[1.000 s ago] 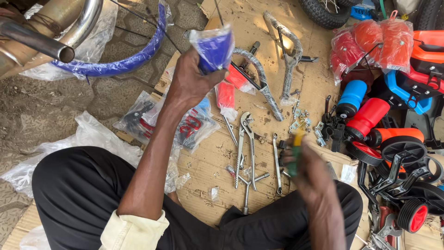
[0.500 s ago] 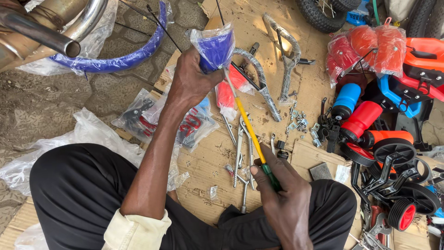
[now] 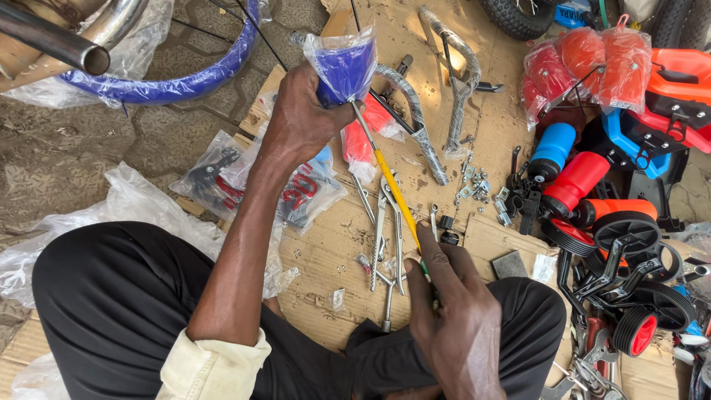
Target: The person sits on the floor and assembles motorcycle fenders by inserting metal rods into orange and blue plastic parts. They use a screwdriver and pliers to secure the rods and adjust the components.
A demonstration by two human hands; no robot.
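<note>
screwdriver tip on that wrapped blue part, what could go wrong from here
The screwdriver tip meets the plastic-wrapped blue part right beside the left hand that holds it up, so a slip could jab the fingers. The right hand grips only the far handle end, so the long shaft may wobble. Small screws lie loose on the cardboard and could scatter if knocked.

Pliers (image 3: 385,230) lie on cardboard (image 3: 326,259) between both hands; bagged part (image 3: 342,68) behind; wheels (image 3: 629,244) right.
</note>
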